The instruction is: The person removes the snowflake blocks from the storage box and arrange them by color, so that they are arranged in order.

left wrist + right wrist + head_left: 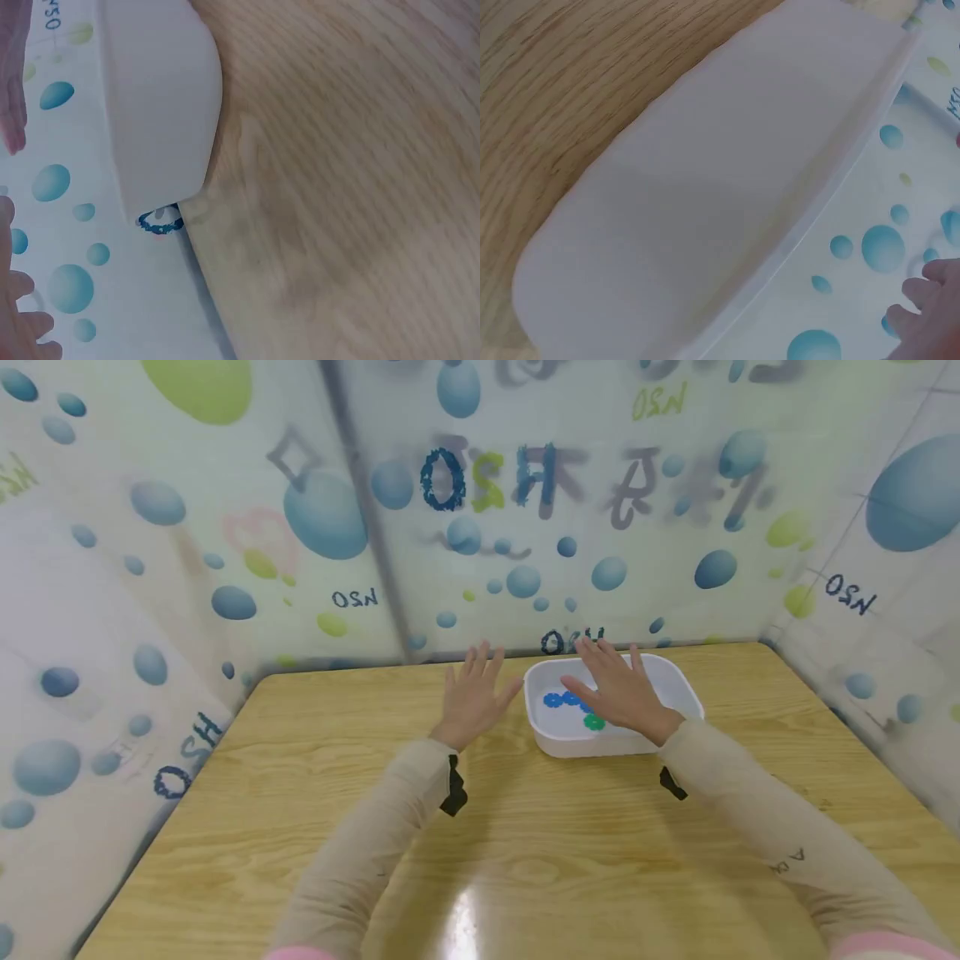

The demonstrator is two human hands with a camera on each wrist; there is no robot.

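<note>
Left hand is hovering, fingers spread, just beside the left end of a white, round-cornered, plastic-looking tray; right hand, also spread, is hovering over it; blue and green flower-shaped pieces are lying inside; tray is resting on the wood-grain tabletop; mirrored "H2O" lettering is showing on the droplet-patterned wall covering.

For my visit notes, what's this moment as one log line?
left hand: spread, empty | right hand: spread, empty, partly hiding white tub in head view | tub: on wooden table, blue pieces and green piece inside
</note>
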